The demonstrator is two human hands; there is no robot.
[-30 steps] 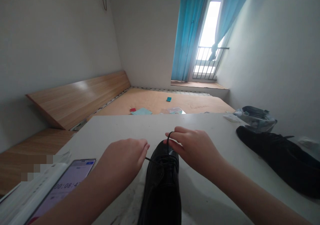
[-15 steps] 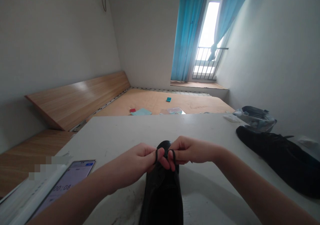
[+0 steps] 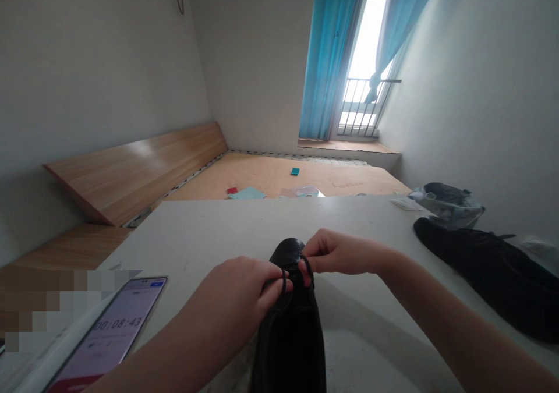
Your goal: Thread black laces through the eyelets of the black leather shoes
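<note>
A black lace-up shoe (image 3: 292, 335) stands on the white table (image 3: 209, 224) with its toe pointing away from me. Over its lacing area, my left hand (image 3: 251, 285) pinches a loop of black shoelace (image 3: 284, 281) between thumb and fingers. Just to the right, my right hand (image 3: 325, 253) is closed on another part of the lace, which curves down beside its fingertips. A small gap separates the two hands. Fingers partly hide the eyelets, so how the lace is threaded cannot be made out.
A second black shoe (image 3: 484, 276) lies at the right, near a clear plastic bag (image 3: 454, 204). At the left lies a phone (image 3: 116, 323) showing a timer. Beyond the table is a bed (image 3: 262, 169) with small items on it, and a wooden headboard (image 3: 144, 172).
My hands have moved apart: the left came nearer and slightly right, the right rose a little. Each still holds its bit of lace. More of the shoe's toe and the phone screen shows.
</note>
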